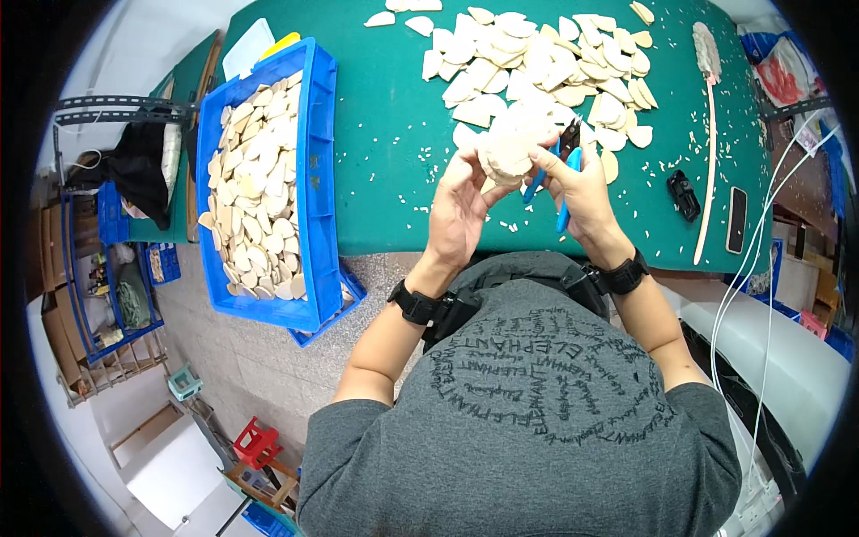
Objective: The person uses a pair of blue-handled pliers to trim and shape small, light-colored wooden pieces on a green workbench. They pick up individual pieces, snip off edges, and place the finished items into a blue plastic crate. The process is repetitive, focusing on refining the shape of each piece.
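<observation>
Left hand (458,208): fingers closed around cream-coloured, round-edged stock (506,157), piece count indeterminable, just above the near edge of the green-covered bench (385,201). Right hand (586,192): fingers gripping blue-handled, dark-tipped metal nippers (574,160). Chip-strewn green surface gives room leftward, up to a blue plastic crate (320,179) full of similar pieces, projecting past the near edge. Obstructions: far, a heap of flat cream pieces (537,67); right, a small black object (683,195), a long pink stick (710,152) and a dark phone (736,220).

Table (385,210): green-topped, strewn with pale slivers (514,227);
Far middle: heaped cream-coloured pieces (586,67);
Right side: fluffy-headed stick (711,148), small black object (684,196), dark phone (736,220)
</observation>
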A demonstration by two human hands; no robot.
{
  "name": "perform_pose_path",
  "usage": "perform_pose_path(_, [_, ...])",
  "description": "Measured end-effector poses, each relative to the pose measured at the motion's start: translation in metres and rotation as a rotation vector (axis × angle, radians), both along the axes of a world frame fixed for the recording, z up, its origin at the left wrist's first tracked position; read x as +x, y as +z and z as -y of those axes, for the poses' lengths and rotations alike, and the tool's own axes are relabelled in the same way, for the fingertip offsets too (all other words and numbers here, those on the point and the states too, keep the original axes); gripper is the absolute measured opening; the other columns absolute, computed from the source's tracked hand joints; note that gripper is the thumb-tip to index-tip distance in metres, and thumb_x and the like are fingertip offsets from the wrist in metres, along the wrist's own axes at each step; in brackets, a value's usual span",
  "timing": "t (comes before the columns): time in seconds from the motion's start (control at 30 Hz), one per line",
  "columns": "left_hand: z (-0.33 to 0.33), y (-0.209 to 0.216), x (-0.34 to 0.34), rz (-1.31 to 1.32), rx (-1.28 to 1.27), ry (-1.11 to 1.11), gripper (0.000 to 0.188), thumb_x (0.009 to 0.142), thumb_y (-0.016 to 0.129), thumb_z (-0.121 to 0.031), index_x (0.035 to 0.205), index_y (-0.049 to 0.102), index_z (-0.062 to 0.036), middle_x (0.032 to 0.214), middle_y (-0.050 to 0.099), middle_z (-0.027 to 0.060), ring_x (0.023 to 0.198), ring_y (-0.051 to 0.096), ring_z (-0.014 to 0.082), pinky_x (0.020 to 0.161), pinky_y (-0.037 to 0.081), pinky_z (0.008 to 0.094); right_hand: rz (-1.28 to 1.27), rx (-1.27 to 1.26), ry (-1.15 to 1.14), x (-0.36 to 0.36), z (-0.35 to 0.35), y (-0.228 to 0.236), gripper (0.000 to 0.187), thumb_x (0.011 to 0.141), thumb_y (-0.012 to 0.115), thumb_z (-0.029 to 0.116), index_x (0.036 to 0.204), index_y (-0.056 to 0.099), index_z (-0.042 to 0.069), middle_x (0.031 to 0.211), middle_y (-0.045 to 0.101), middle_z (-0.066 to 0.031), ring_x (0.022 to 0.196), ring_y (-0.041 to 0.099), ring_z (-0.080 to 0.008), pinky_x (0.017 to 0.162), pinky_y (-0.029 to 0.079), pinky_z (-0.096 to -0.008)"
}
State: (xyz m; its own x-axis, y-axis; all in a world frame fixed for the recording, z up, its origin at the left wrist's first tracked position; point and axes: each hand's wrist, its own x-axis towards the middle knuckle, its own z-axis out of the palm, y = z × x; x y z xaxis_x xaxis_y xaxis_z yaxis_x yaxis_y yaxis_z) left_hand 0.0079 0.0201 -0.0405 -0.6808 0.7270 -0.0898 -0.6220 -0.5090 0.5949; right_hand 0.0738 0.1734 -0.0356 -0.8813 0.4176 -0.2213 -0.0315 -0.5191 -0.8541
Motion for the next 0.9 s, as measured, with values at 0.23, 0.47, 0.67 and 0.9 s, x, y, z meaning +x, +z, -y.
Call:
perform_pose_path(0.23, [-0.001, 0.015, -0.009, -0.48, -0.219, -0.113, 0.05, 0.09, 0.06, -0.033, 0.126, 0.047, 0.0006, 0.133, 0.045, 0.0111, 0.104, 0.057, 0.0167, 0.082, 0.051, 0.032, 0.057, -0.37, 0.303, 0.001, 0.0, 0.015, 0.019, 0.086, 0.065, 0.012, 0.098, 0.05, 0.006, 0.085, 0.058, -0.0059, 0.069, 0.059, -0.0161, 0.06, 0.051, -0.0324])
perform_pose_path(0.47, [0.004, 0.01, -0.012, -0.474, -0.597, 0.081, 0.036, 0.088, 0.065, -0.03, 0.107, 0.058, -0.0004, 0.091, 0.065, 0.0046, 0.084, 0.061, 0.0099, 0.074, 0.049, 0.0234, 0.109, 0.124, 0.237, 0.003, -0.001, 0.013, 0.019, 0.09, 0.061, 0.021, 0.095, 0.053, 0.004, 0.083, 0.059, -0.0049, 0.067, 0.057, -0.0102, 0.062, 0.048, -0.0237])
perform_pose_path(0.67, [0.001, 0.021, -0.01, -0.472, -0.624, 0.063, 0.032, 0.085, 0.069, -0.02, 0.108, 0.06, 0.0005, 0.095, 0.065, 0.0049, 0.085, 0.061, 0.0085, 0.072, 0.05, 0.0213, 0.03, 0.319, 0.223, 0.001, -0.005, 0.017, 0.027, 0.081, 0.071, 0.013, 0.098, 0.054, 0.002, 0.083, 0.059, -0.0041, 0.069, 0.057, -0.0093, 0.062, 0.047, -0.023])
perform_pose_path(0.9, [0.011, 0.032, -0.011, -0.688, -0.788, 0.001, 0.03, 0.078, 0.075, -0.02, 0.1, 0.065, -0.0007, 0.093, 0.066, 0.0053, 0.083, 0.061, 0.0097, 0.072, 0.05, 0.0227, 0.134, 0.647, 0.359, 0.008, -0.021, 0.027, 0.02, 0.08, 0.063, 0.017, 0.092, 0.063, 0.0, 0.077, 0.063, -0.0044, 0.067, 0.057, -0.008, 0.062, 0.048, -0.0242])
